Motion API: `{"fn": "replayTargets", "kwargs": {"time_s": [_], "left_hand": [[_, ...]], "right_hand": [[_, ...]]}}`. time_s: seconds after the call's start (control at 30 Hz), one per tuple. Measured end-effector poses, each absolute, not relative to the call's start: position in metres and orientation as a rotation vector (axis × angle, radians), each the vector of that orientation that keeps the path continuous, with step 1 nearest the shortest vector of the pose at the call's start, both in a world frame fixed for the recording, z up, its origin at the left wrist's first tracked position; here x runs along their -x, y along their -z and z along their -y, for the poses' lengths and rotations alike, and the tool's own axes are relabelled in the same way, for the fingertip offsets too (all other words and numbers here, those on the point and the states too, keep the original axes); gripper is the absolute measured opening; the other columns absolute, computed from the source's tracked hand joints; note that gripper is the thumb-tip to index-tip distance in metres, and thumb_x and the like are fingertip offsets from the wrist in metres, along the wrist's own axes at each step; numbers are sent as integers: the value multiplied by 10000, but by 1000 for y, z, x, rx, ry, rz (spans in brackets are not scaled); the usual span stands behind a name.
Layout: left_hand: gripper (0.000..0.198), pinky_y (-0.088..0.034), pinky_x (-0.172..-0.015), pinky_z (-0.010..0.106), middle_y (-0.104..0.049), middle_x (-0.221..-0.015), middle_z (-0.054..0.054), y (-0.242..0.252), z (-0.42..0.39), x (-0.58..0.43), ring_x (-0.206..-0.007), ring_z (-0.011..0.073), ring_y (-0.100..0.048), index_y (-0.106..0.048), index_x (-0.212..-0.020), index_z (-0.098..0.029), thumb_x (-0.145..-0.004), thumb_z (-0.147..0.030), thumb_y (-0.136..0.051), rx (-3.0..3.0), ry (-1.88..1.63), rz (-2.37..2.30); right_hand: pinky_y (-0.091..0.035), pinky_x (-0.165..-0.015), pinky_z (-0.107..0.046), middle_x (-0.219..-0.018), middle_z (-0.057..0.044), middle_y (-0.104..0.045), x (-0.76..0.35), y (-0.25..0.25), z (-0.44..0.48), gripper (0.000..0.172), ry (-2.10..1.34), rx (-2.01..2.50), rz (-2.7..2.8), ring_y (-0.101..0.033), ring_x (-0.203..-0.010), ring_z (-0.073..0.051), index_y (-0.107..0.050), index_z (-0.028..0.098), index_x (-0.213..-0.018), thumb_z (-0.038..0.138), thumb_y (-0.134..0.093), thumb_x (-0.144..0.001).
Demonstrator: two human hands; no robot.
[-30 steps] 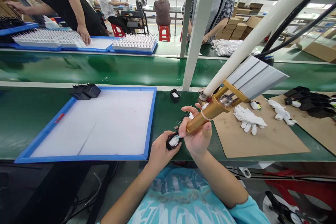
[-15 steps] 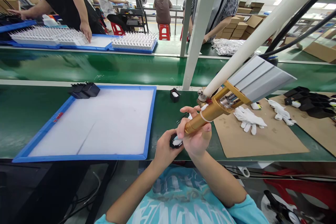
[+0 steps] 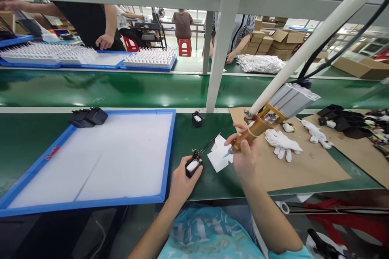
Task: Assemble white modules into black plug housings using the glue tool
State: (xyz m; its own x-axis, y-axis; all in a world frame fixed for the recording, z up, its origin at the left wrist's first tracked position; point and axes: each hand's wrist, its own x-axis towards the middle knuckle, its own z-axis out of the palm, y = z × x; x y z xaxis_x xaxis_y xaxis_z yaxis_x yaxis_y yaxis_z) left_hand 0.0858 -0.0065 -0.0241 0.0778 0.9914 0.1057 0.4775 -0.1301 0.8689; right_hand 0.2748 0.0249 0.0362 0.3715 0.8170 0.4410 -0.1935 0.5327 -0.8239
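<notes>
My left hand [image 3: 184, 180] is closed around a small black open housing [image 3: 193, 166] with a white part inside, low over the green bench. My right hand [image 3: 245, 156] grips a gold-coloured dispensing gun [image 3: 251, 135] that hangs from a white arm. Its thin bluish nozzle [image 3: 226, 154] points down and left, above some white paper squares [image 3: 218, 160], apart from the housing. Dark tweezers [image 3: 210, 143] lie between the housing and the paper. A second black housing [image 3: 197, 119] with a white insert stands farther back on the bench.
To the left lies a blue-rimmed white tray [image 3: 168, 162], with several black housings [image 3: 91, 117] at its back corner. White gloves [image 3: 282, 143] rest on brown cardboard [image 3: 291, 174]. More black housings [image 3: 346, 121] are at the right. A metal post [image 3: 223, 44] rises behind the bench; co-workers stand beyond.
The gun has moved right and away from the housing, showing its nozzle and the paper. My left hand now holds the housing lower left of the gun. The view has shifted.
</notes>
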Motion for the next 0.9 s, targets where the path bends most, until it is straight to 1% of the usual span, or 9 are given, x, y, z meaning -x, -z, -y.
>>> {"fn": "replayTargets", "kwargs": {"time_s": [0.1,0.3,0.4,0.47,0.53,0.6,0.67,0.77,0.9], "left_hand": [[313,-534,-707,296,-705,-925,35,22,4,-86,-803,200,-678,-553,-1051,-209,-856,-451,-589,-1675,-993,-1466],[295,-548,-667,301,-704,-877,29,22,0,-83,-751,199,-681,-562,-1029,-206,-848,-437,-596,-1695,-992,-1414],[277,-555,-650,294,-715,-882,25,24,0,-81,-750,195,-687,-564,-1033,-210,-850,-414,-600,-1688,-991,-1381],[282,-562,-654,294,-723,-917,35,25,1,-79,-785,201,-696,-561,-1048,-209,-853,-408,-602,-1666,-990,-1373],[294,-570,-673,298,-726,-960,49,27,1,-78,-834,208,-702,-556,-1070,-205,-857,-404,-601,-1643,-981,-1369],[301,-574,-699,301,-725,-988,57,29,2,-78,-864,209,-703,-552,-1088,-204,-862,-396,-602,-1635,-963,-1369],[306,-575,-737,309,-719,-1012,60,31,1,-79,-888,208,-699,-553,-1103,-205,-861,-383,-611,-1649,-958,-1376],[322,-564,-811,323,-701,-1062,62,31,1,-80,-942,205,-686,-555,-1136,-214,-855,-352,-632,-1703,-984,-1380],[343,-544,-855,330,-672,-1086,57,30,1,-80,-973,197,-663,-550,-1176,-234,-852,-290,-648,-1791,-1051,-1364]], "right_hand": [[-516,-768,-311,-1206,-35,-554,-305,-26,-41,224,-564,1043,1010,-624,-773,-115,-543,269,-1038,370,-614,-851],[-524,-908,-397,-1108,-68,-605,-351,-9,-82,450,-621,1222,1158,-630,-1014,-206,-486,268,-1211,380,-657,-810],[-501,-974,-419,-1252,-105,-562,-356,-3,-90,533,-575,1227,1232,-593,-1146,-223,-414,277,-1331,359,-619,-845],[-484,-1002,-450,-1385,-124,-471,-353,0,-87,634,-379,1303,1269,-518,-1255,-247,-322,292,-1422,329,-606,-856],[-494,-984,-471,-1420,-137,-435,-347,2,-80,683,-113,1354,1354,-496,-1265,-267,-293,290,-1454,277,-614,-852],[-514,-944,-465,-1332,-128,-524,-338,4,-73,619,24,1348,1577,-552,-1174,-264,-355,284,-1432,213,-590,-863],[-515,-924,-457,-1218,-105,-617,-327,8,-68,515,8,1325,1927,-587,-1105,-259,-443,278,-1381,166,-538,-887],[-463,-983,-492,-1215,-110,-650,-310,18,-69,397,-3,1346,2345,-567,-1168,-283,-548,224,-1297,144,-487,-912],[-453,-983,-491,-1115,-101,-705,-296,28,-74,251,17,1359,2416,-607,-1123,-273,-662,200,-1070,146,-454,-942]]}}
